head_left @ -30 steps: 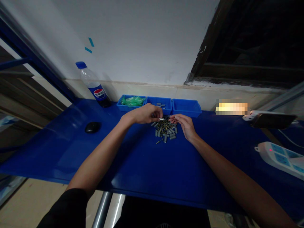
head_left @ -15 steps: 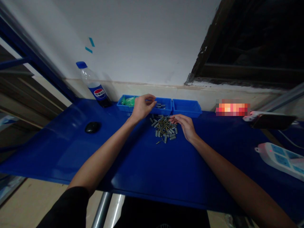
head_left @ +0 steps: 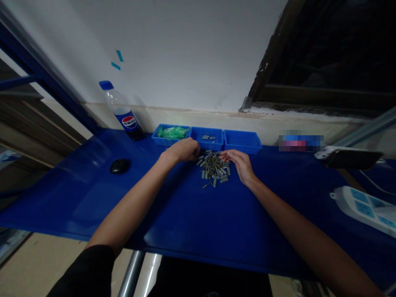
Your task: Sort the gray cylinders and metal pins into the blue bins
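A pile of grey cylindrical pieces and thin brass-coloured screws or pins lies on the blue table. My left hand is at the pile's left back edge, knuckles up, its fingers bent down and closed. What its fingertips hold, if anything, is hidden. At the pile's right side rests my right hand, fingers loosely stretched toward the pieces, with nothing plainly held. Just behind, the middle blue bin contains a few grey cylinders.
The left blue bin has a green plastic bag in it; the right blue bin stands alongside. A cola bottle and black mouse are left. On the right are a phone and a power strip.
My left hand has come down from over the middle bin to the pile's left edge, its fingers now closed. My right hand has barely moved.
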Tool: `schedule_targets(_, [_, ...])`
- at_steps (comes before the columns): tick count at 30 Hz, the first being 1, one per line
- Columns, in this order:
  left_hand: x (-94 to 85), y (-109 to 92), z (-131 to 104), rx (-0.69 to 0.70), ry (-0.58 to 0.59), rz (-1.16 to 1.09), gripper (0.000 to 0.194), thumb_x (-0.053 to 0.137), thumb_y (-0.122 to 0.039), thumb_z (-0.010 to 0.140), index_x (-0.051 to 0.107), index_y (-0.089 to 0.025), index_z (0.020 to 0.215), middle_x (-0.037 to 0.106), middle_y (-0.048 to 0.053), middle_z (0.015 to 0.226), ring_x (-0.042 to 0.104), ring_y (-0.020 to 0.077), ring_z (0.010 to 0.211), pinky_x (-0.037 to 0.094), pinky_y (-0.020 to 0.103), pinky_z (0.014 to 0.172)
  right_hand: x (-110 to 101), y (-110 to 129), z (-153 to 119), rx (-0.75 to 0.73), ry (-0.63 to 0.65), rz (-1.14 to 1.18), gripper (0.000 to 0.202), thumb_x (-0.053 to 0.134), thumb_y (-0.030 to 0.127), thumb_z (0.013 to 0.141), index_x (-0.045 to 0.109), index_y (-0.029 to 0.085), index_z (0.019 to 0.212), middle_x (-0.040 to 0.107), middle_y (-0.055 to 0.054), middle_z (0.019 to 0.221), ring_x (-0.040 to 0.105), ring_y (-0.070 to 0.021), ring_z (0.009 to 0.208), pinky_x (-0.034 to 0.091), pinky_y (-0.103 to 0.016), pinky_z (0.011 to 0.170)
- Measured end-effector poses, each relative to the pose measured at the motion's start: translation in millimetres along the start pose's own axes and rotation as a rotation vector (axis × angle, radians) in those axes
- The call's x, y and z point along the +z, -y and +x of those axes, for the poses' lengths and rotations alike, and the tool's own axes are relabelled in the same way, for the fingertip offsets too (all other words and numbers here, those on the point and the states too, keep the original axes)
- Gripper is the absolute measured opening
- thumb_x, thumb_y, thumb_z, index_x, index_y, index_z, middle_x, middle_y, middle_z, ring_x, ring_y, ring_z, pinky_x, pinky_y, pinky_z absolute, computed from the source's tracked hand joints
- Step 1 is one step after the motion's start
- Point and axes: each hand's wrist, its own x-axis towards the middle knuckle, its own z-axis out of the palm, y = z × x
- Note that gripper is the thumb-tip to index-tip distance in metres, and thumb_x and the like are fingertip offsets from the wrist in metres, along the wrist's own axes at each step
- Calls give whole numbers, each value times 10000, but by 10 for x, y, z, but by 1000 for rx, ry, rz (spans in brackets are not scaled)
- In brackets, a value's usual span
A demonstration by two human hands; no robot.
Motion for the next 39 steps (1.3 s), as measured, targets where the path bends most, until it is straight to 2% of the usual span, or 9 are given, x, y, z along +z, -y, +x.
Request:
schedule_targets(9, [-5,38,1,-25,66,64,150,660,-89,867,779,-130,949,778,104,879,668,180,746,456,268,663,-2,0,-5,11,-4,4,239,670,404,928,824,222,950,815,-62,926,700,-216,829,479,-343,781])
schedule_targets(12, [-69,-9,-33,13,-42,-39,173,644,-125,898,753,-130,1032,781,93,911,684,173,783,469,258,699,8,15,-7,11,-7,7,232,672,397,923,824,223,941,816,-61,919,699,-215,822,478,-345,777])
schedule_targets(15, [-125,-69,-50,90,-147,-273,194,670,-179,887,749,-115,1053,788,86,902,714,163,792,500,249,736,15,25,0,10,-11,9,232,676,400,918,824,221,936,816,-61,916,698,-215,819,478,-345,774])
schedule_targets(21, [-114,-93,-28,166,-205,-509,198,693,-184,830,790,-129,994,811,83,926,763,180,828,557,265,759,4,-2,10,4,-3,9,228,666,385,928,823,220,943,815,-59,913,696,-210,820,478,-343,776])
schedule_targets(24, [-43,-40,27,107,-273,-584,177,717,-208,826,791,-132,968,813,89,934,769,184,801,572,266,729,2,-7,7,8,-5,1,232,668,394,927,820,221,952,816,-60,925,696,-212,821,482,-346,777])
schedule_targets(27, [27,10,89,2,-425,-671,195,709,-200,839,773,-118,1003,807,106,967,778,198,834,590,267,731,4,-2,5,14,-10,-1,237,668,402,924,818,221,949,816,-62,928,697,-215,822,484,-349,777])
schedule_targets(32, [29,55,99,-32,-608,-638,269,664,-182,873,749,-122,1121,748,145,1212,772,193,925,608,282,811,0,-4,7,13,-8,-3,239,663,398,925,822,221,947,818,-63,933,698,-217,833,484,-350,784])
schedule_targets(34, [-3,68,73,-36,-579,-487,249,647,-183,884,774,-127,1091,759,144,1171,762,192,886,598,295,819,-1,-3,7,13,-5,7,229,668,388,922,824,222,943,818,-61,929,698,-214,832,479,-345,781])
schedule_targets(39, [-29,37,32,83,-213,-84,313,609,-125,880,815,-153,1114,809,117,1059,749,234,957,547,313,900,4,5,1,16,-4,3,233,671,395,922,825,222,948,817,-63,930,697,-217,823,478,-350,781])
